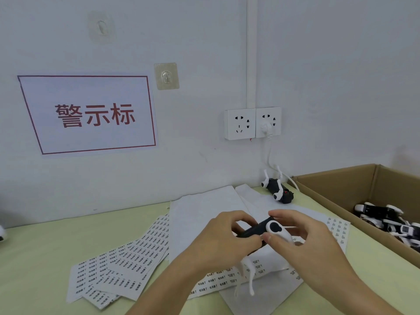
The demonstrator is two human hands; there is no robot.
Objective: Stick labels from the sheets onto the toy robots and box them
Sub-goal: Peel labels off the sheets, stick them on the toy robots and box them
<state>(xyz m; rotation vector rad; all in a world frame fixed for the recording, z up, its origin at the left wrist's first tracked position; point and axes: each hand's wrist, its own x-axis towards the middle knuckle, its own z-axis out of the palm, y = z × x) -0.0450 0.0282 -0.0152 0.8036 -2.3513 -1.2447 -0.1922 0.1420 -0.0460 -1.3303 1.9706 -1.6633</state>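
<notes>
Both hands, left hand [223,237] and right hand [302,242], pinch the black-and-white plastic toy robot [261,230]; best to press the label flat, edges rubbed down.

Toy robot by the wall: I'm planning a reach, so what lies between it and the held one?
In the head view, only white paper sheets lie between the toy robot by the wall and the held toy robot.

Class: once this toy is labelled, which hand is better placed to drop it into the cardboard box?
Probably the right hand: it already grips the toy robot, and the cardboard box sits on its side.
</notes>
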